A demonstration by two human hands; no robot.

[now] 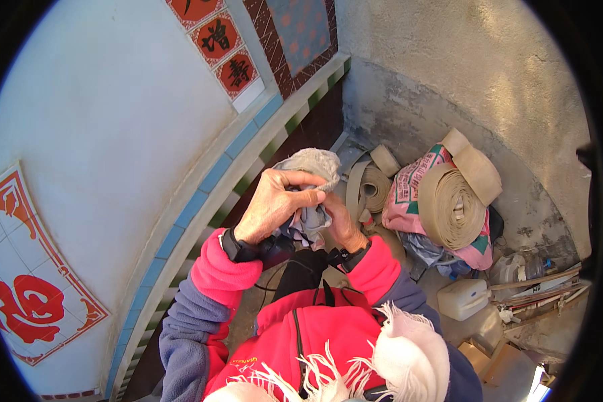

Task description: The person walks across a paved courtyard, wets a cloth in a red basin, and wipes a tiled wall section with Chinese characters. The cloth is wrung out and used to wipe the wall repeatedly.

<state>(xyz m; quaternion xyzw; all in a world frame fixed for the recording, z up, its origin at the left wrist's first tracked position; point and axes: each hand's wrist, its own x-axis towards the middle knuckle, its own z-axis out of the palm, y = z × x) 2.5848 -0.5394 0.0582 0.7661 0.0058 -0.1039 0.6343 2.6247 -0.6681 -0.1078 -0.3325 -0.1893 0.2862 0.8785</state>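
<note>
A crumpled grey cloth [311, 163] is bunched up between my two hands, in front of my chest. My left hand [276, 201] grips it from the left, thumb and forefinger closed over its near side. On the other side my right hand [341, 223] holds the cloth too, though its fingers are partly hidden behind the cloth and my left thumb. Folds of the cloth [311, 218] hang below my fingers. Dark bands circle both my wrists.
A coiled flat hose [452, 206] rests on a pink woven sack [402, 196] at the right. Another hose roll [374, 188] lies beside it. A white plastic jug [463, 299], wooden sticks [537, 291] and cardboard [502, 364] lie nearer. A tiled white wall [105, 125] runs along the left.
</note>
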